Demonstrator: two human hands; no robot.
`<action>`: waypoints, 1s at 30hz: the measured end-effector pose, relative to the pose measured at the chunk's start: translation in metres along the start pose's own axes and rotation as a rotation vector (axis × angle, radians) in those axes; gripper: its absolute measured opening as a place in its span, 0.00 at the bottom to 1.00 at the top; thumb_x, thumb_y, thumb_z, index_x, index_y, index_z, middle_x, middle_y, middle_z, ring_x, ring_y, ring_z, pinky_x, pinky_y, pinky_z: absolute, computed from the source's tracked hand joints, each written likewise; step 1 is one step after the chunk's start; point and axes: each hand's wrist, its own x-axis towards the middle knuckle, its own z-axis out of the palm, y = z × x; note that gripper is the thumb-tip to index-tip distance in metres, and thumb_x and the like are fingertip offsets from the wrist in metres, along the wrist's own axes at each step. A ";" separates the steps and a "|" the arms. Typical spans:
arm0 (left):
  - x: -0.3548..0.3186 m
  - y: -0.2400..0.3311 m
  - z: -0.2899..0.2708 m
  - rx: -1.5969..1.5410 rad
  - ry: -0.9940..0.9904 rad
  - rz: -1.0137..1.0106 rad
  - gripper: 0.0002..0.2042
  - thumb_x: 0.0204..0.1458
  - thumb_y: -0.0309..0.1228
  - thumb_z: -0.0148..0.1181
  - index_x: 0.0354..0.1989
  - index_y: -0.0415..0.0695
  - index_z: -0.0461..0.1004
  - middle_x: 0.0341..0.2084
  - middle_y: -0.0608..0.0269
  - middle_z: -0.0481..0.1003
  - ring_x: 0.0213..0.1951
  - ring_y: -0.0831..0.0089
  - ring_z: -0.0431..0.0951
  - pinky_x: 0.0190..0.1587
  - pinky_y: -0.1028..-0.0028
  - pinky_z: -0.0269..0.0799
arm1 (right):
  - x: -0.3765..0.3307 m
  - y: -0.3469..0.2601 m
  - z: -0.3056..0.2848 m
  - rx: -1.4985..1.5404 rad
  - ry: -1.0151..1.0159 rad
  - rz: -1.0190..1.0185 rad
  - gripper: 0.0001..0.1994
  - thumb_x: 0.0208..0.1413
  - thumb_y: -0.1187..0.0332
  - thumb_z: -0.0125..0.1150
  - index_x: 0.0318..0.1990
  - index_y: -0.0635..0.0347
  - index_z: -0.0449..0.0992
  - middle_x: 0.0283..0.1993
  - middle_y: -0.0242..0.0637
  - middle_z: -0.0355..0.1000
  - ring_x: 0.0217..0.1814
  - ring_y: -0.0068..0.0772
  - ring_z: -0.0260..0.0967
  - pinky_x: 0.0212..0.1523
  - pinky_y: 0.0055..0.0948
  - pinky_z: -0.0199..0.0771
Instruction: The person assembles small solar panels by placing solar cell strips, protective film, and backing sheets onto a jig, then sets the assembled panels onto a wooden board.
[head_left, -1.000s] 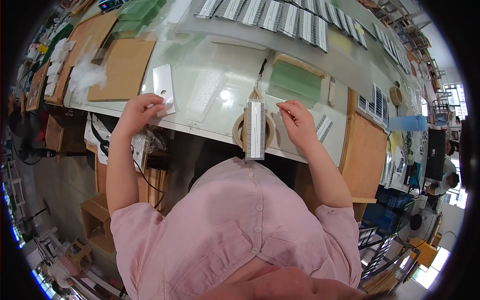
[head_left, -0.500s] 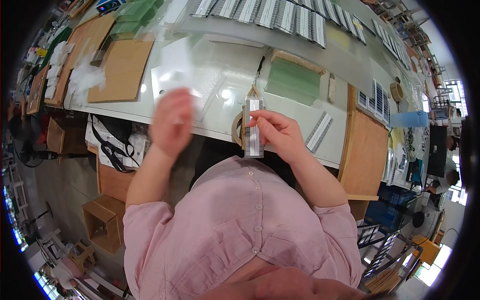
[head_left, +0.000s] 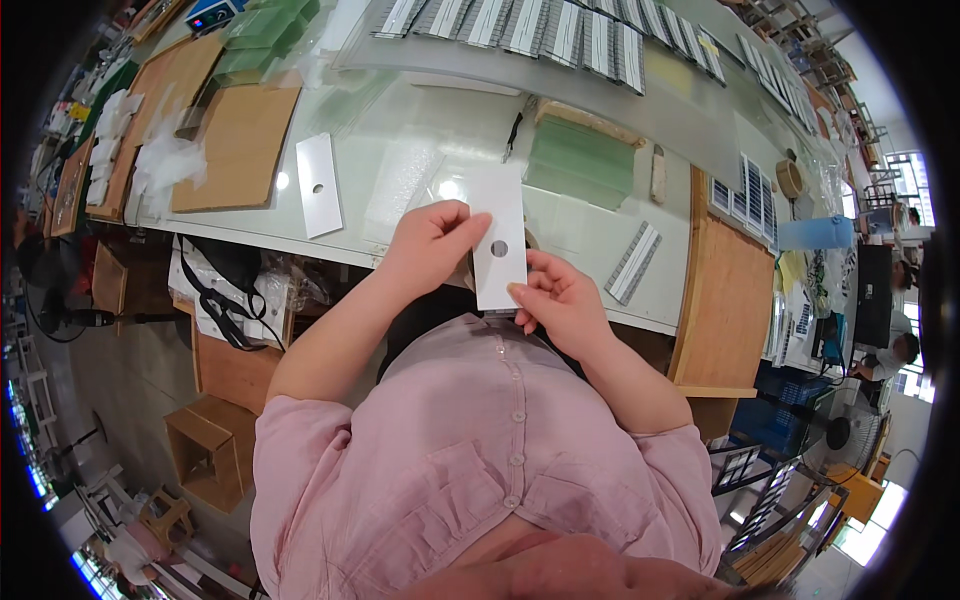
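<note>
A white rectangular card with a round hole (head_left: 498, 200) lies upright in view at the table's front edge, close to my body. My left hand (head_left: 430, 242) is closed on its left edge, thumb on the white face. Lower down, the thumb and fingers of my right hand (head_left: 562, 303) pinch the card's right edge. The card covers most of the grey-and-white strip panel beneath it; a bit of the panel's end (head_left: 498, 314) shows at the bottom. A second white card with a hole (head_left: 312, 165) rests on the table to the left.
A similar strip panel (head_left: 633, 264) lies to the right. Green glass-like sheets (head_left: 585, 165) stand behind my hands. Rows of strip panels (head_left: 541, 33) sit on a raised translucent sheet (head_left: 440, 62). Cardboard (head_left: 232, 150) is at left, a wooden box (head_left: 722, 300) at right.
My left hand has moved right, from over the stacked white cards to the panel, bringing a white card onto it. My right hand has moved down to the card's lower right edge.
</note>
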 end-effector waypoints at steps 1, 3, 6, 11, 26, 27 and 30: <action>-0.003 0.003 0.003 -0.003 0.004 0.026 0.14 0.52 0.37 0.61 0.26 0.37 0.75 0.17 0.68 0.72 0.22 0.83 0.69 0.26 0.78 0.66 | -0.002 0.004 -0.002 -0.017 0.058 -0.019 0.21 0.54 0.74 0.61 0.54 0.64 0.65 0.27 0.29 0.70 0.22 0.15 0.65 0.21 0.16 0.66; -0.003 -0.001 0.008 0.031 -0.003 -0.013 0.14 0.51 0.38 0.62 0.26 0.37 0.75 0.17 0.67 0.72 0.21 0.82 0.70 0.26 0.78 0.66 | -0.004 0.017 -0.008 -0.054 0.079 -0.049 0.23 0.52 0.75 0.62 0.55 0.64 0.63 0.26 0.28 0.69 0.22 0.14 0.64 0.21 0.15 0.64; -0.004 -0.004 0.013 0.103 -0.005 -0.040 0.13 0.49 0.36 0.64 0.25 0.37 0.75 0.16 0.69 0.71 0.20 0.83 0.68 0.24 0.79 0.65 | -0.007 0.025 -0.010 -0.096 0.119 -0.083 0.24 0.50 0.75 0.64 0.54 0.63 0.61 0.24 0.27 0.69 0.22 0.13 0.62 0.21 0.15 0.62; -0.005 -0.006 0.016 0.139 0.009 -0.037 0.11 0.48 0.33 0.67 0.25 0.38 0.75 0.15 0.72 0.70 0.20 0.86 0.65 0.23 0.82 0.63 | -0.007 0.027 -0.010 -0.111 0.139 -0.080 0.23 0.49 0.75 0.65 0.52 0.63 0.63 0.22 0.27 0.68 0.21 0.12 0.61 0.21 0.14 0.59; -0.006 -0.007 0.017 0.363 0.045 0.039 0.12 0.47 0.36 0.66 0.25 0.39 0.75 0.15 0.68 0.69 0.19 0.82 0.66 0.23 0.78 0.63 | -0.004 0.031 -0.009 -0.174 0.162 -0.089 0.22 0.49 0.75 0.65 0.50 0.64 0.64 0.21 0.25 0.67 0.20 0.11 0.60 0.21 0.13 0.58; -0.007 -0.008 0.018 0.379 0.061 0.057 0.12 0.47 0.36 0.66 0.25 0.39 0.75 0.14 0.67 0.69 0.19 0.81 0.66 0.23 0.78 0.63 | -0.004 0.031 -0.010 -0.188 0.157 -0.089 0.22 0.49 0.75 0.66 0.51 0.64 0.64 0.22 0.25 0.68 0.21 0.10 0.60 0.21 0.13 0.58; -0.008 -0.001 0.020 0.450 0.097 0.070 0.11 0.46 0.35 0.67 0.26 0.41 0.75 0.16 0.66 0.69 0.19 0.78 0.67 0.23 0.76 0.64 | -0.004 0.036 -0.013 -0.300 0.165 -0.147 0.21 0.48 0.75 0.66 0.49 0.63 0.66 0.27 0.27 0.69 0.23 0.11 0.61 0.22 0.14 0.60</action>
